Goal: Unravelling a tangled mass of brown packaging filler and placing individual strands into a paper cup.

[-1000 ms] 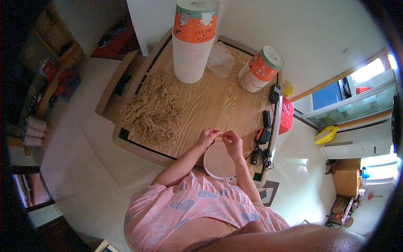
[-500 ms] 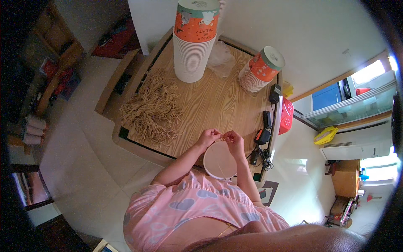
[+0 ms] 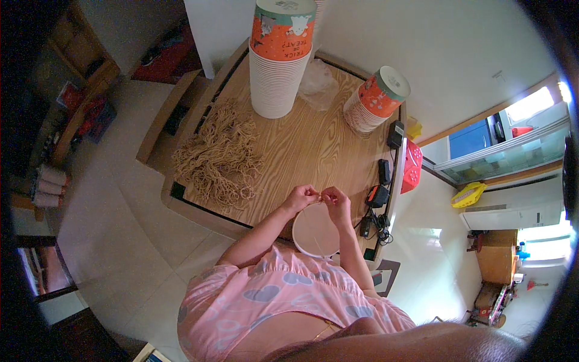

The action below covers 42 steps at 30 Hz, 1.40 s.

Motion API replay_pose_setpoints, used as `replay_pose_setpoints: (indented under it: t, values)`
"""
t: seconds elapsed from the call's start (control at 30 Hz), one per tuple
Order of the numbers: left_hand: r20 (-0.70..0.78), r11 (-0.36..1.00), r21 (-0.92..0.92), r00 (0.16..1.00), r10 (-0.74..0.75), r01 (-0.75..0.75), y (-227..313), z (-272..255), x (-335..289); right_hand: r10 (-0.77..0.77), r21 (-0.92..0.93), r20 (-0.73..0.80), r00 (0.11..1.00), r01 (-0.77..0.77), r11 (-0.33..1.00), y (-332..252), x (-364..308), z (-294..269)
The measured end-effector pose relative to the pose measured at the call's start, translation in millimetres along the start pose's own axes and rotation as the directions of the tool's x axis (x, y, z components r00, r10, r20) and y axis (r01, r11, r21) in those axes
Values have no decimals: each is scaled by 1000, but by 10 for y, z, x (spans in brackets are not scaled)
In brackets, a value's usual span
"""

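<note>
White paper bucket (image 3: 329,226) sits mouth-up at your table's near edge, just before your pink dress (image 3: 271,289); tan cord (image 3: 313,234) runs across its mouth. Your left hand (image 3: 303,197) and right hand (image 3: 335,203) are at the far rim, fingertips pinched on cord, nearly meeting; finer finger detail too small to tell. Left of them, tangled twine heap (image 3: 217,160) on the wood-grain table (image 3: 301,154). Farther back: tall bucket stack (image 3: 276,84), clear plastic bag (image 3: 317,84), shorter stack (image 3: 374,102). Right edge: black power adapters (image 3: 395,134), cables (image 3: 381,232); red basket (image 3: 411,166) beyond.
</note>
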State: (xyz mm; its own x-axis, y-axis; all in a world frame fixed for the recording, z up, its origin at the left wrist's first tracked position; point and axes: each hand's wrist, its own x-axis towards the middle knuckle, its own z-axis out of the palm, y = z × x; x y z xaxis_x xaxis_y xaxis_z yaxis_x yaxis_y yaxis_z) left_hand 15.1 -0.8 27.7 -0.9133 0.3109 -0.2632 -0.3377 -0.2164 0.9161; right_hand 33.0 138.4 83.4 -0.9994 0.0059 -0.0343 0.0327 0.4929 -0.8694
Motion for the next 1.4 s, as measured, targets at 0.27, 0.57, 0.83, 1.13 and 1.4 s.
replay_pose_setpoints:
  t: [0.27, 0.57, 0.83, 1.13, 1.4]
  values:
    - [-66, 947, 284, 982, 177, -151, -89, -9, -29, 146, -93, -6, 989, -146, 985, 144, 41, 13]
    - [-63, 824, 475, 922, 382, -309, 121, 81, -111, 143, 30, 111, 983, -147, 989, 163, 74, -15]
    - [-93, 992, -108, 994, 51, -61, -23, 4, -70, 118, 47, 137, 984, -126, 991, 225, 67, -23]
    - [-78, 968, 152, 974, 215, -201, -74, 11, -31, 99, -82, 97, 990, -91, 992, 166, 48, -10]
    - [-44, 876, 348, 927, 372, -335, 8, 51, -81, 170, 35, 58, 984, -172, 984, 300, 70, -31]
